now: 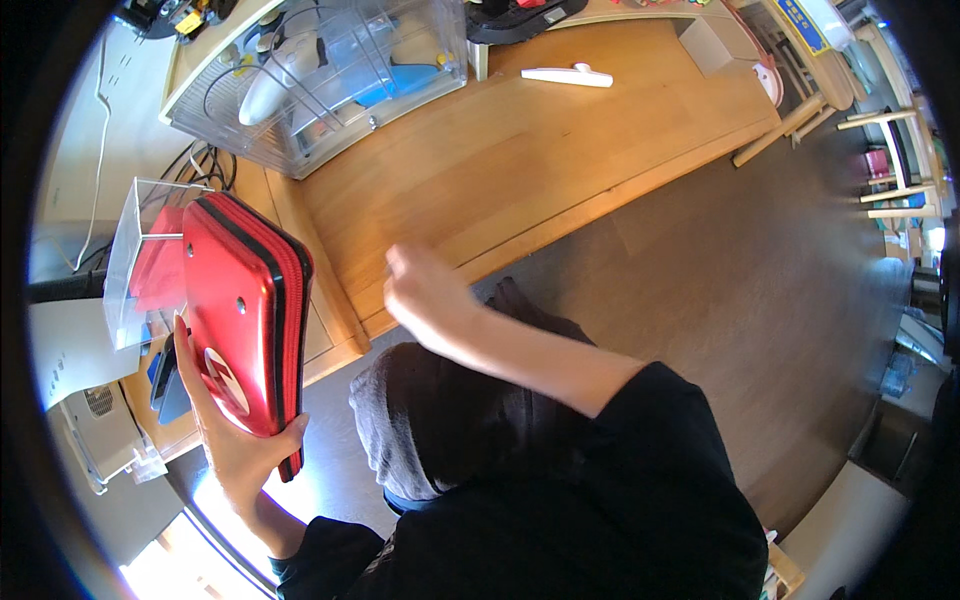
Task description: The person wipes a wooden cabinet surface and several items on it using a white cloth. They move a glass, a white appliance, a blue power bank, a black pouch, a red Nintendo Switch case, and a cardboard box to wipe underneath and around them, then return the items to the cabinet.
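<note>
My left hand point(232, 442) grips a glossy red zip case point(232, 277) by its near end. The thumb rests on the zipped edge and the fingers spread over the underside and outer face. Black and red bands run along that edge, and a pale round emblem with two metal studs shows on the face. The case is zipped and held tilted on end. My right hand point(424, 296) hovers near the front edge of the wooden desk point(480, 165), apart from the case. It is blurred, its fingers curled in, and I see nothing in it.
A clear plastic drawer box point(300, 112) with game controllers stands at the back left. Behind the case is a clear acrylic box point(124, 300). A white object point(568, 75) and a small pale box point(716, 46) sit farther along the desk. A wooden chair point(810, 67) is at right.
</note>
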Demonstrator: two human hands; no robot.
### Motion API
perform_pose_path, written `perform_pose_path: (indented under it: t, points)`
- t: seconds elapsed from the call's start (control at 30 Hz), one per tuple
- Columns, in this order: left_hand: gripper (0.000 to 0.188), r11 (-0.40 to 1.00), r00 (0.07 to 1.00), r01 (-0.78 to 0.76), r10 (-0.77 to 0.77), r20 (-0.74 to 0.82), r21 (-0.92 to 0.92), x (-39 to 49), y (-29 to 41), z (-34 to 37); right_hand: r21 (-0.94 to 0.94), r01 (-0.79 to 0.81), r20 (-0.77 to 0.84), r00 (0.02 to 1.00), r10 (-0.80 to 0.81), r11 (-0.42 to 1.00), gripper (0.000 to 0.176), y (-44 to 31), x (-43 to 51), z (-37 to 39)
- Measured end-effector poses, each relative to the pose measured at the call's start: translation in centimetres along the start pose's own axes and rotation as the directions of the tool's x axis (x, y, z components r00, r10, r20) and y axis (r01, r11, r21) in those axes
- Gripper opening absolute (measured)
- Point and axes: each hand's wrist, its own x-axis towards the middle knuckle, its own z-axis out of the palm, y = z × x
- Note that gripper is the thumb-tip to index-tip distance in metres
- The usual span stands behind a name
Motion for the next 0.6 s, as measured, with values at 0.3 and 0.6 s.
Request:
perform_pose_path:
  t: [0.3, 0.6]
  points:
    - [0.127, 0.981, 0.989, 0.141, -0.145, -0.021, -0.131, -2.3, 0.1, -0.9, 0.770, -0.364, -0.115, 0.728, 0.676, 0.524, 0.016, 13.2, -3.0, -9.1]
    - [0.132, 0.987, 0.994, 0.108, -0.108, 0.006, -0.117, -4.1, -1.6, -1.2, -0.055, 0.264, 0.018, 0.965, -0.263, 0.963, 0.009, -2.3, 5.1, 3.5]
